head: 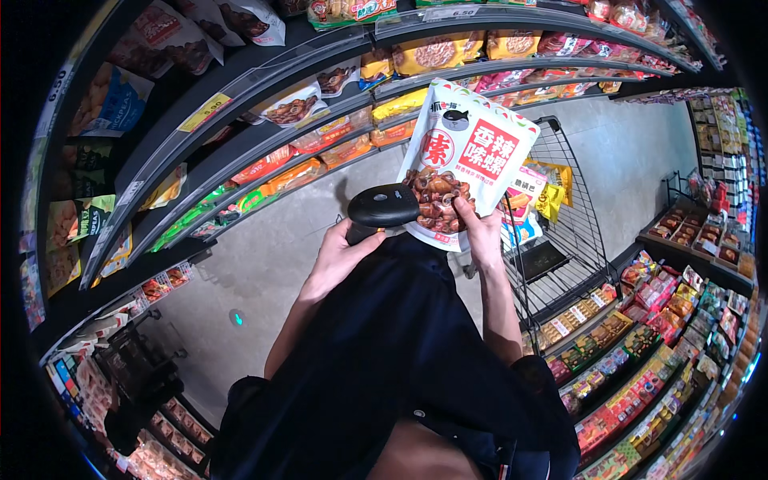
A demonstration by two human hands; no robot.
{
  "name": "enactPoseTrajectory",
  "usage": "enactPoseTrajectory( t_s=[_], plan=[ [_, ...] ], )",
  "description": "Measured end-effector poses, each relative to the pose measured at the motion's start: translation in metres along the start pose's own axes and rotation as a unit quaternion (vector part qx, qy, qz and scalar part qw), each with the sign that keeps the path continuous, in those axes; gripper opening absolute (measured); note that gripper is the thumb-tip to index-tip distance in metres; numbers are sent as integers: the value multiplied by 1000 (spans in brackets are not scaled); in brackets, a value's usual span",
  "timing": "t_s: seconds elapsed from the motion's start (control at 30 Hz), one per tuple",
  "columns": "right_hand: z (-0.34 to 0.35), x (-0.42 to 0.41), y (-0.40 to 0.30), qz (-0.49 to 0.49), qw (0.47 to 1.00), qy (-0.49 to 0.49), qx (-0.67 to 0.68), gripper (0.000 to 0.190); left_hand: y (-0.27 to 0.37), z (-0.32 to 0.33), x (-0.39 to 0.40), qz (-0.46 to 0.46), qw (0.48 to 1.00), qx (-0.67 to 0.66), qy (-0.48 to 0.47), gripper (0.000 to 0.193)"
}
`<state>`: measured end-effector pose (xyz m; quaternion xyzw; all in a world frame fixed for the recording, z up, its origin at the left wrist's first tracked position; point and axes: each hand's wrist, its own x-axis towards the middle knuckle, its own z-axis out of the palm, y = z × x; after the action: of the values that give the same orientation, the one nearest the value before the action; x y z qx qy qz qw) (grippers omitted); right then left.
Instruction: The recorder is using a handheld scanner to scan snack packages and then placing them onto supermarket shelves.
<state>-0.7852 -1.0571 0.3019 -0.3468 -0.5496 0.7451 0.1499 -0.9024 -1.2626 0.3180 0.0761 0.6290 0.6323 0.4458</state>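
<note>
My left hand [339, 255] grips the handle of a black handheld barcode scanner [384, 205], whose head lies over the lower left edge of a snack pouch. That white pouch [465, 162], printed with red panels and a picture of snails, is held upright by my right hand [480, 231], the thumb across its front and the fingers behind. Behind the pouch, to the right, a wire shopping cart [567, 174] holds several snack packets [528, 198], partly hidden by the pouch.
Shelves of bagged snacks [294, 108] curve across the left and top, with a yellow price tag [205, 112] on one edge. Displays of packaged snacks [624, 384] fill the lower right. At the lower left stands a black cart [129, 366]. Grey floor [258, 270] shows between them.
</note>
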Motion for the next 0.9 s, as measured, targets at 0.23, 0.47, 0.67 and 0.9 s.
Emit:
enactPoseTrajectory(
  t_s=[0.23, 0.47, 0.67, 0.9],
  plan=[
    [4, -1, -2, -7, 1000, 7, 6, 26, -1, -3, 1, -5, 1000, 0, 0, 20],
    [-1, 1, 4, 6, 1000, -10, -12, 28, -5, -5, -1, -7, 1000, 1, 15, 23],
    [3, 4, -1, 5, 998, -24, -52, 26, 2, -3, -5, 0, 1000, 10, 25, 22],
    [16, 19, -9, -8, 996, -80, -42, 25, -8, -7, -8, 35, 998, -19, 50, 21]
  ],
)
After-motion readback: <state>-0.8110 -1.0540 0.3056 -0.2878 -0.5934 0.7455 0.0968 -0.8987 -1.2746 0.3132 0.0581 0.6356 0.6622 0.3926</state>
